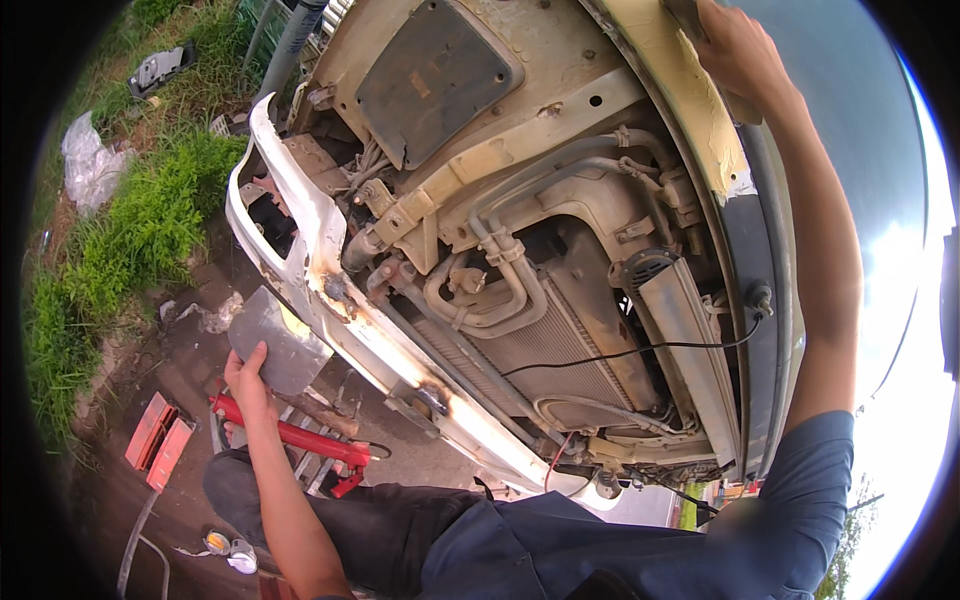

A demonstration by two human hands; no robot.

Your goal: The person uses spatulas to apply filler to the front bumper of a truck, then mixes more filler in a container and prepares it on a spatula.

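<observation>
Putty (pixel 700 110) lies in a long band on the car's front edge (pixel 743 240), upper R, long axis slanting top to lower R. R hand (pixel 745 55) nearest, at its top end, arm raised, gripping dark spreader (pixel 686 18). L hand (pixel 250 380), low & well apart, holds grey plate (pixel 280 345) w/ thumb on top, nr white bumper (pixel 318 215).

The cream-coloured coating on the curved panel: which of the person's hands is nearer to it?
Right. The right hand is close beside the coating, near the picture's top; the left hand is well away, lower left, holding a grey plate.
</observation>
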